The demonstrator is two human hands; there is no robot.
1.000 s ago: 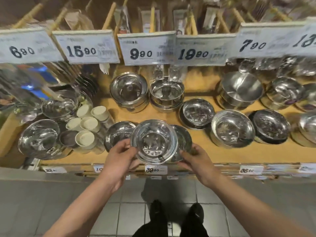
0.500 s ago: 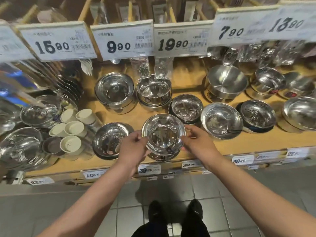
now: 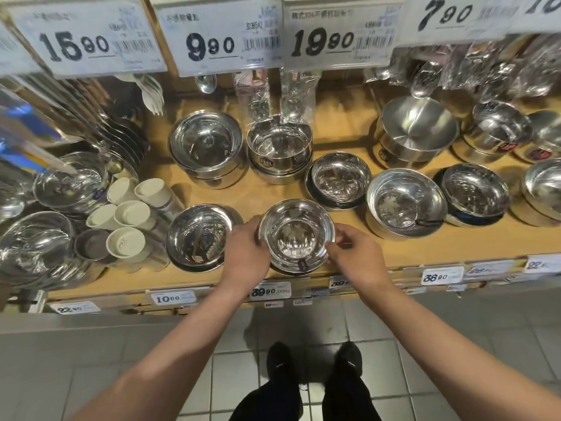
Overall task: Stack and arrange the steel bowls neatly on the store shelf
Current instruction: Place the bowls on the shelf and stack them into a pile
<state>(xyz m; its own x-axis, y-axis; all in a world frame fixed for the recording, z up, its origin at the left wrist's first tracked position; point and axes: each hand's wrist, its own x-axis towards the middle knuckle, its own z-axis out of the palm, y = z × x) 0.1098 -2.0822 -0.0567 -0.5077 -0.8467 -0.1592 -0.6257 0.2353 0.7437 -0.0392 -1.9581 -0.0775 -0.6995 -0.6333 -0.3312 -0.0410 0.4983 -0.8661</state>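
A steel bowl point(image 3: 297, 233) stands at the front edge of the wooden shelf point(image 3: 267, 192), and under it the rim of another bowl of the same kind shows, so it seems to sit on a small stack. The left hand point(image 3: 244, 253) holds the left side of this bowl with its fingers curled at the rim, and the right hand point(image 3: 353, 253) pinches the right side of the rim between thumb and fingers. Just left of the held bowl is a wider shiny bowl point(image 3: 198, 237). Behind the held bowl and a little to the right stands a bowl with a dark base point(image 3: 340, 179), and further right a large bowl point(image 3: 405, 202). Behind the held bowl, near the back, are two deep stacks of pots point(image 3: 208, 145). Left of the wider bowl stand cream plastic cups point(image 3: 132, 214). Price cards point(image 3: 226, 34) hang above the shelf.
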